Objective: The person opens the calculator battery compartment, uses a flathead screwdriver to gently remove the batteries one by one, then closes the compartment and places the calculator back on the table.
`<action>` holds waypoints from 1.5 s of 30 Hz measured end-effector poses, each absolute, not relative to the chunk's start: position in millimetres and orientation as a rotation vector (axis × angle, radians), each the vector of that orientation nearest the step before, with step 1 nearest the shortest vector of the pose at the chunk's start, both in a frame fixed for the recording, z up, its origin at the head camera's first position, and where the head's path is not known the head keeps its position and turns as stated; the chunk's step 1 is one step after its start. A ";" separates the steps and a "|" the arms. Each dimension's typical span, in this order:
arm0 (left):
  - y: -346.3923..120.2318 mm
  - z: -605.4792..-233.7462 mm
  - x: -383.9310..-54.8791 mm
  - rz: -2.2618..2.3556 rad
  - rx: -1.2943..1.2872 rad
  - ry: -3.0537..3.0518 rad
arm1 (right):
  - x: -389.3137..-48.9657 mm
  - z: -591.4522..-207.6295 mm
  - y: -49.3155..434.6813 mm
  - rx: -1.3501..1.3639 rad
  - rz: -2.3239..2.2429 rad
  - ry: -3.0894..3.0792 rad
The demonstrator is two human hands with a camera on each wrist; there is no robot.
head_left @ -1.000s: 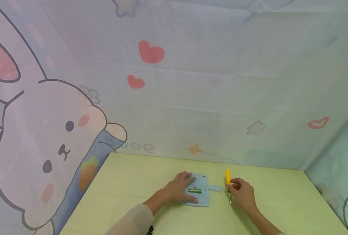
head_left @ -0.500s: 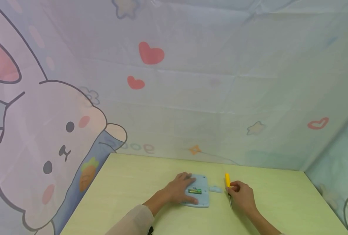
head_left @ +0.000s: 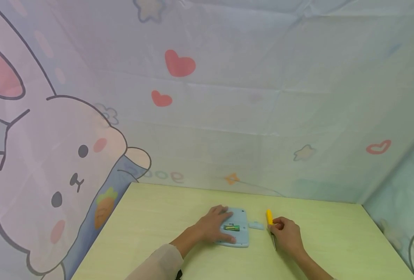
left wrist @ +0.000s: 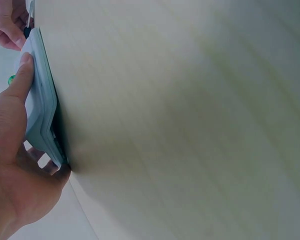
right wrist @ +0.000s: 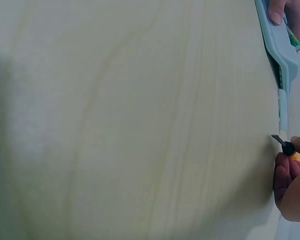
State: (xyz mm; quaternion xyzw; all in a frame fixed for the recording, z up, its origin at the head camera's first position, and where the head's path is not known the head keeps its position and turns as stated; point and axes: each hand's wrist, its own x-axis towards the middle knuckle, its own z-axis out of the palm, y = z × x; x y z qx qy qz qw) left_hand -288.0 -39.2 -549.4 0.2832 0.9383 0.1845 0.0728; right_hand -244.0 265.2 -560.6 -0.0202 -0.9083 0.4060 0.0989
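A flat light blue device [head_left: 241,217] lies on the table with its battery compartment facing up. One end of it is thicker in the left wrist view. In the compartment sits a green battery [head_left: 232,228]. My left hand [head_left: 212,225] holds the device at its left part, thumb on the upper face and fingers round the edge. My right hand [head_left: 288,235] pinches a screwdriver [head_left: 269,216] with a yellow handle; its metal shank points toward me. Between device and screwdriver lies a small light blue battery cover [head_left: 256,225].
The pale wooden table [head_left: 151,217] extends on both sides of the hands. Behind it hangs a printed cloth [head_left: 227,128] with a rabbit and hearts. A dark curved line [head_left: 410,249] shows at the right edge.
My right hand has lowered the screwdriver toward the tabletop and brought it slightly nearer to me, tilting it further left. The left hand, device and cover stay in place.
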 end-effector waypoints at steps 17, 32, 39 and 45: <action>-38.3 -548.4 -286.4 0.561 0.853 2.804 | -244.7 -565.3 261.3 -0.035 1.107 -2.713; -37.7 -545.2 -283.3 0.567 0.851 2.803 | -243.9 -558.8 259.9 -0.057 1.077 -2.770; -39.1 -543.2 -282.6 0.570 0.842 2.803 | -242.0 -558.7 257.7 -0.044 1.107 -2.738; -39.0 -542.5 -283.1 0.574 0.842 2.800 | -241.6 -560.1 257.8 -0.063 1.102 -2.723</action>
